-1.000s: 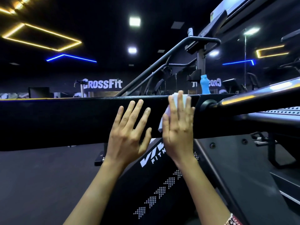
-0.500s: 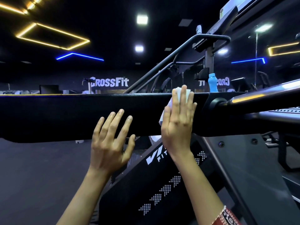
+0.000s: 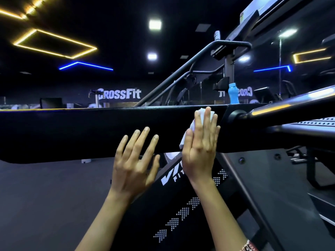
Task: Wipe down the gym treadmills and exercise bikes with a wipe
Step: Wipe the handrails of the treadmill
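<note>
Since wipe (image 3: pixel 185 140) is pinned flat under R hand (image 3: pixel 199 147) against side face of black rail (image 3: pixel 72 131), near its R end by joint, whole palm gives pressure for rubbing. R fingers straight, close together; wipe edges show at top and L side. L hand (image 3: pixel 134 165) just beside, fingers straight and spread over rail's lower edge, prob. for bracing; contact not sure. Behind, well apart: blue bottle (image 3: pixel 233 94).

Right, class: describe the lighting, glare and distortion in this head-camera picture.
Head view: dim room lit by ceiling panels and yellow neon strips; glare streaks the metal bar at right; the wide lens bows the black beam; the left hand, right hand and wipe are well lit.
</note>
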`<state>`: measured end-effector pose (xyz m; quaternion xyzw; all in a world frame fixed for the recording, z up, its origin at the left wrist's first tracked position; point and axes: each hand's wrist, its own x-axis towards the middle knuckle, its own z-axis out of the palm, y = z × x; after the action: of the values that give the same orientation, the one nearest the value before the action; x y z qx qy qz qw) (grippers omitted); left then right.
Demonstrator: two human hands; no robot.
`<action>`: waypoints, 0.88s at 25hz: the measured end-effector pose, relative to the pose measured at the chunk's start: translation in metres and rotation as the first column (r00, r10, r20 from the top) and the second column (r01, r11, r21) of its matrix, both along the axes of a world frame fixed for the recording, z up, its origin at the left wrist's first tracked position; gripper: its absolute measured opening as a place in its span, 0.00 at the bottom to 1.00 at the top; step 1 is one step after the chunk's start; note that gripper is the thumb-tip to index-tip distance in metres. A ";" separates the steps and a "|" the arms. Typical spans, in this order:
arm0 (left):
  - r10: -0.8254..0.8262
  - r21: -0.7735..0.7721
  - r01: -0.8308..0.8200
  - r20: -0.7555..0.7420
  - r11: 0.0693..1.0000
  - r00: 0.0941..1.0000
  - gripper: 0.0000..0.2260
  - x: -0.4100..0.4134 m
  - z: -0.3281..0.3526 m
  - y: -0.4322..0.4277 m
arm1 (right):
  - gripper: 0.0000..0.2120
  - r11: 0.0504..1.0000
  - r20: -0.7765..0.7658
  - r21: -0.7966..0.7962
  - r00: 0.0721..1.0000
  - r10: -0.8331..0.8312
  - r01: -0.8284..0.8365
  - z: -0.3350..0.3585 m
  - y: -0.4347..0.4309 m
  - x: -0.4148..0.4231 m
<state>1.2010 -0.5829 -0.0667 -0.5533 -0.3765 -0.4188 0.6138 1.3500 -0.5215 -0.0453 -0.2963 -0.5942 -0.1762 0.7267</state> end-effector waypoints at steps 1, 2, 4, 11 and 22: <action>-0.007 0.002 0.007 0.010 1.000 1.000 0.18 0.006 0.006 0.002 | 0.23 1.000 0.036 0.007 0.999 -0.017 0.017 0.008 0.002 0.005; -0.016 0.001 0.016 0.019 1.000 1.000 0.18 0.012 0.012 0.006 | 0.23 0.998 0.080 0.021 0.995 -0.056 0.055 0.015 0.007 0.011; -0.028 -0.006 0.028 0.029 1.000 0.999 0.19 0.024 0.022 0.012 | 0.23 0.998 0.048 -0.005 0.996 -0.070 0.070 0.028 0.014 0.023; -0.038 -0.022 0.039 0.019 0.999 0.999 0.19 0.031 0.016 0.017 | 0.24 0.997 0.011 -0.041 0.998 -0.057 0.058 -0.010 0.012 0.023; -0.015 -0.005 0.015 0.039 1.000 0.999 0.19 0.002 0.011 0.001 | 0.24 1.000 0.136 0.029 0.991 -0.002 -0.002 0.025 -0.012 -0.021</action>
<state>1.2032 -0.5824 -0.0559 -0.5493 -0.3855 -0.4332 0.6017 1.3289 -0.5331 -0.0202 -0.2729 -0.6395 -0.2046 0.6889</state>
